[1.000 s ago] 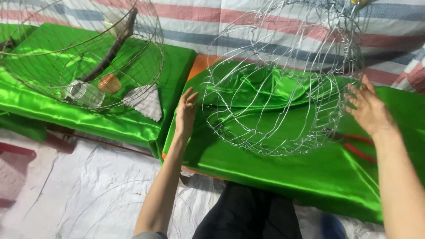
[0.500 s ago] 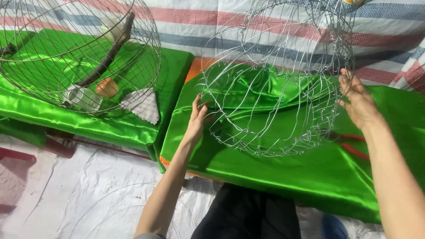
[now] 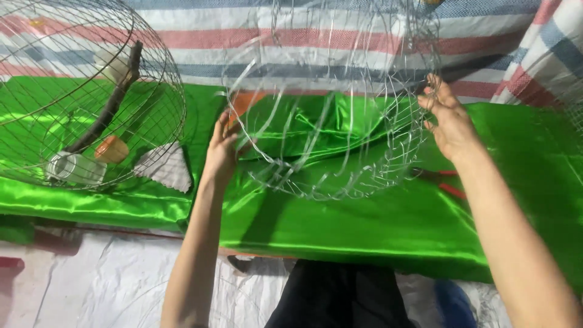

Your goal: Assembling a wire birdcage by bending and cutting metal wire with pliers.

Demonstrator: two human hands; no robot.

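A round cage frame of thin silver wire is lifted off the shiny green cloth in front of me. My left hand grips its left side. My right hand holds the wires on its right side, fingers hooked through them. The frame's bottom hangs just above the cloth, its upper part reaching past the top edge of the view.
A second, finished wire cage stands at the left with a dark perch, an orange cup and a white cup inside. Red-handled pliers lie on the cloth under my right wrist. A striped sheet hangs behind. White plastic sheeting covers the floor.
Both hands have raised the wire frame off the cloth and turned it a little. My view has shifted right, so the finished cage sits further left.
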